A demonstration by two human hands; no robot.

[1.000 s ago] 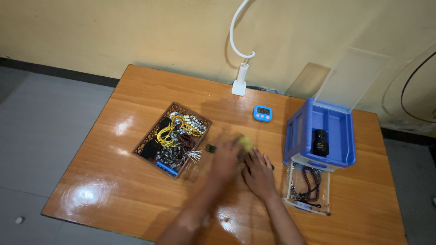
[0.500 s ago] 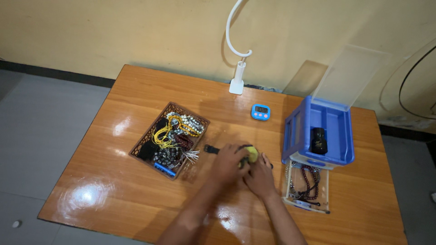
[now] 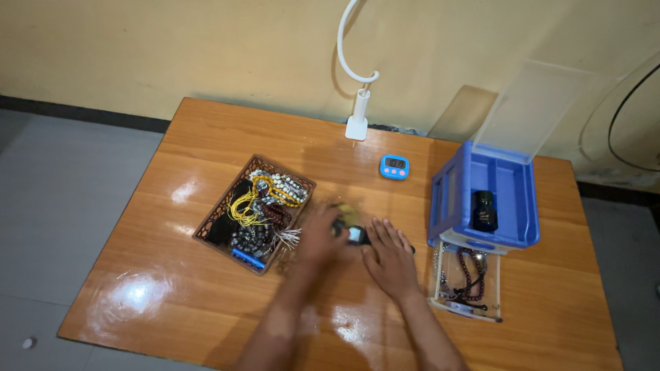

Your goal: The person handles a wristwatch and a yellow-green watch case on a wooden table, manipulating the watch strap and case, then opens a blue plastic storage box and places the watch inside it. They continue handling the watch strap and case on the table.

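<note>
The left hand grips a small dark watch-like piece mid-bench while the right hand lies flat and spread beside it; a loose grip might let it slide into the bead basket.

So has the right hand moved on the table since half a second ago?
Yes. The right hand has drawn back from the small object and now lies flat, nearer the clear drawer; the left hand holds the object alone.

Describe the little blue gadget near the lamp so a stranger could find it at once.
Start at the wooden table and find the white gooseneck lamp clipped at its far edge. Just right of the lamp's base lies the small blue timer, left of the big blue plastic box. It alone is flat and palm-sized, with a pale display.
</note>
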